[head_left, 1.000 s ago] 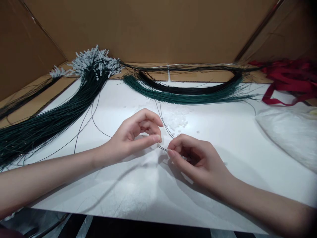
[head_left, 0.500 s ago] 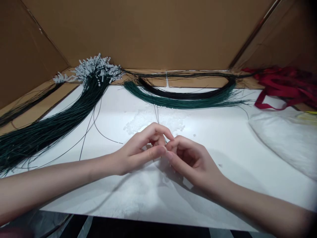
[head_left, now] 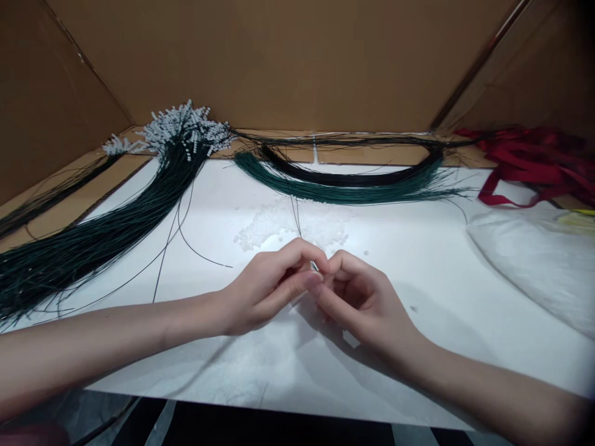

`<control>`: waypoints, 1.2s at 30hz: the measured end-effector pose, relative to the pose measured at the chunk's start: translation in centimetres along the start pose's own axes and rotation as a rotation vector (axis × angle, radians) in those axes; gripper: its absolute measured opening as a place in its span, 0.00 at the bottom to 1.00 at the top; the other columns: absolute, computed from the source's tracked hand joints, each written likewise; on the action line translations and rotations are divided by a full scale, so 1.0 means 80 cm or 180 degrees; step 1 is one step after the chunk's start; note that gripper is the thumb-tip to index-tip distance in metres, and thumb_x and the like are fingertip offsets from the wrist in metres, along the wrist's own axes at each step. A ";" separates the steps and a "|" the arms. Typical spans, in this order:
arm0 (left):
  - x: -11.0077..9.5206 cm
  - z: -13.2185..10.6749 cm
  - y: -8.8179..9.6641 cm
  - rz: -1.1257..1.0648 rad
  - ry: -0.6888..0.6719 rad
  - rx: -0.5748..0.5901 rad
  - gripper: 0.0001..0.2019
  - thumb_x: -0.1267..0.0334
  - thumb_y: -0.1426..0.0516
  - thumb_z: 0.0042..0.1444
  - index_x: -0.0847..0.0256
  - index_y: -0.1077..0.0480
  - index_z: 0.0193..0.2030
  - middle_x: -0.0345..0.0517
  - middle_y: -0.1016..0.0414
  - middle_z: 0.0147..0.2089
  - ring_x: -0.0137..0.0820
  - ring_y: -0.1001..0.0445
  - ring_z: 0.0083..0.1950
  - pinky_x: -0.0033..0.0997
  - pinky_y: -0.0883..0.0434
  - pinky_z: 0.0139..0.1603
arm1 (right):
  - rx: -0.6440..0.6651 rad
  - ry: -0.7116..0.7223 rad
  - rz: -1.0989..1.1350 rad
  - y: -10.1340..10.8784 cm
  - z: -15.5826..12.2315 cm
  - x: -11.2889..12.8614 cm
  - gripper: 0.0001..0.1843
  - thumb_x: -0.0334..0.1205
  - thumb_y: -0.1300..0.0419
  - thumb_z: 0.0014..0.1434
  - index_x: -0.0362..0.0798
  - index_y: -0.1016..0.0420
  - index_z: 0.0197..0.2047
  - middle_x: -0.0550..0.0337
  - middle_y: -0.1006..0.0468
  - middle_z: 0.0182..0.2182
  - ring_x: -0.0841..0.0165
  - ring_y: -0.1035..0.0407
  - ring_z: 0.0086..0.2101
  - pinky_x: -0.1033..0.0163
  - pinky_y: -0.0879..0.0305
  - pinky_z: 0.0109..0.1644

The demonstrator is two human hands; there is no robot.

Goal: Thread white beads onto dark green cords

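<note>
Fingertips of my left hand (head_left: 274,285) and my right hand (head_left: 357,291) meet over the white board, both in a pinch. A thin dark wire (head_left: 297,217) runs from beyond the hands in between the left fingers, where a short piece of it shows near the fingertips. My left hand is closed on this wire. What the right fingertips pinch is hidden; they touch the left ones at the wire's near end. Just past the hands, small clear-white beads (head_left: 269,223) lie loosely spread.
Left lies a thick bundle of dark green wires (head_left: 139,210) tipped with white beads (head_left: 186,130). Behind are loose green wires (head_left: 344,193) and black wires (head_left: 353,178). On the right are red ribbon (head_left: 534,167) and a clear plastic bag (head_left: 534,266). Cardboard walls (head_left: 288,62) enclose the board (head_left: 223,371).
My left hand has shifted slightly down and right, its index finger now curled closer to the thumb. The right fingers have drawn closer to it. The wire still runs into the left hand.
</note>
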State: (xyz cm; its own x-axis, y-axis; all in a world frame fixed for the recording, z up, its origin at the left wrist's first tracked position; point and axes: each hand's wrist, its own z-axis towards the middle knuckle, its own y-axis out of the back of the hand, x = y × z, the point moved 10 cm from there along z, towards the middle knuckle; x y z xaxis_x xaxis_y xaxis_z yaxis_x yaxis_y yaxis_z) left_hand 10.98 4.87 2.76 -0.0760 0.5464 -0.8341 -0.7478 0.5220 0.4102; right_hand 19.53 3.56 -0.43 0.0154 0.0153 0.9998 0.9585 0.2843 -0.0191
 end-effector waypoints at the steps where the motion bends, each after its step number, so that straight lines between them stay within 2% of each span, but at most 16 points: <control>1: 0.000 0.000 0.000 -0.0037 0.0015 0.0024 0.07 0.63 0.50 0.68 0.60 0.35 0.48 0.45 0.29 0.36 0.28 0.29 0.35 0.27 0.34 0.33 | -0.0006 -0.0024 0.0057 0.001 0.000 -0.001 0.13 0.41 0.37 0.61 0.47 0.36 0.31 0.70 0.36 0.20 0.78 0.42 0.21 0.70 0.48 0.23; 6: 0.010 -0.001 -0.008 -0.0559 0.0238 0.0214 0.08 0.62 0.51 0.68 0.61 0.37 0.50 0.45 0.28 0.36 0.26 0.30 0.31 0.25 0.35 0.30 | 0.0037 -0.0083 0.0297 0.001 0.001 -0.002 0.14 0.41 0.34 0.58 0.47 0.35 0.31 0.70 0.32 0.19 0.78 0.39 0.20 0.70 0.45 0.24; 9: 0.016 -0.002 -0.013 -0.0890 0.0349 0.0318 0.07 0.63 0.51 0.69 0.60 0.38 0.51 0.46 0.26 0.36 0.28 0.26 0.34 0.25 0.33 0.33 | 0.0079 -0.0099 0.0384 0.000 0.002 -0.002 0.15 0.44 0.34 0.58 0.47 0.35 0.31 0.69 0.32 0.20 0.77 0.38 0.21 0.70 0.43 0.24; 12: 0.014 0.000 -0.013 -0.1002 0.0268 0.0309 0.08 0.65 0.51 0.69 0.59 0.37 0.52 0.46 0.25 0.36 0.30 0.23 0.38 0.27 0.29 0.38 | 0.0121 -0.0135 0.0441 -0.001 0.002 -0.004 0.14 0.44 0.35 0.59 0.47 0.35 0.31 0.68 0.31 0.21 0.76 0.37 0.22 0.69 0.42 0.25; 19: 0.007 0.003 -0.015 -0.1420 0.0086 0.0342 0.10 0.68 0.51 0.68 0.60 0.37 0.55 0.44 0.26 0.35 0.30 0.23 0.39 0.30 0.27 0.40 | 0.0193 -0.0052 0.0557 -0.001 0.001 -0.004 0.10 0.42 0.38 0.63 0.47 0.33 0.32 0.65 0.28 0.24 0.75 0.36 0.24 0.67 0.39 0.29; 24: 0.007 0.004 -0.015 -0.1531 0.0097 0.0373 0.12 0.69 0.51 0.69 0.58 0.37 0.56 0.43 0.26 0.35 0.29 0.23 0.39 0.29 0.27 0.41 | 0.0240 -0.0053 0.0542 -0.001 0.001 -0.006 0.09 0.41 0.40 0.65 0.47 0.34 0.34 0.65 0.27 0.25 0.75 0.35 0.25 0.68 0.39 0.31; 29: 0.012 0.003 -0.014 -0.1531 0.0178 0.0388 0.12 0.68 0.51 0.68 0.57 0.36 0.56 0.45 0.25 0.36 0.32 0.23 0.40 0.33 0.28 0.41 | 0.0253 -0.0079 0.0528 -0.001 0.000 -0.006 0.09 0.41 0.41 0.65 0.47 0.33 0.35 0.66 0.28 0.25 0.75 0.35 0.26 0.68 0.40 0.31; 32: 0.015 0.002 -0.011 -0.1394 0.0227 0.0369 0.12 0.67 0.50 0.68 0.57 0.35 0.56 0.47 0.26 0.36 0.33 0.24 0.38 0.32 0.29 0.37 | 0.0256 -0.0118 0.0587 -0.002 0.000 -0.008 0.09 0.41 0.42 0.66 0.47 0.34 0.35 0.66 0.29 0.25 0.75 0.35 0.26 0.68 0.40 0.31; 36: 0.019 0.002 -0.005 -0.1135 0.0307 0.0283 0.12 0.66 0.49 0.67 0.57 0.33 0.55 0.43 0.29 0.32 0.27 0.29 0.32 0.27 0.36 0.31 | 0.0269 -0.0138 0.0570 0.000 0.000 -0.011 0.10 0.42 0.45 0.68 0.47 0.35 0.35 0.65 0.30 0.25 0.74 0.35 0.27 0.67 0.39 0.32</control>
State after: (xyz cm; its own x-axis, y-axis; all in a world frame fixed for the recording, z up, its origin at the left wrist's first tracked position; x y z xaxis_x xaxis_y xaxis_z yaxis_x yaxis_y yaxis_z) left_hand 11.26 5.61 1.44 0.1139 0.2582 -0.9594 -0.6786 0.7255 0.1147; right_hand 19.52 3.50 -1.28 0.1694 0.1136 0.9790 0.9143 0.3527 -0.1992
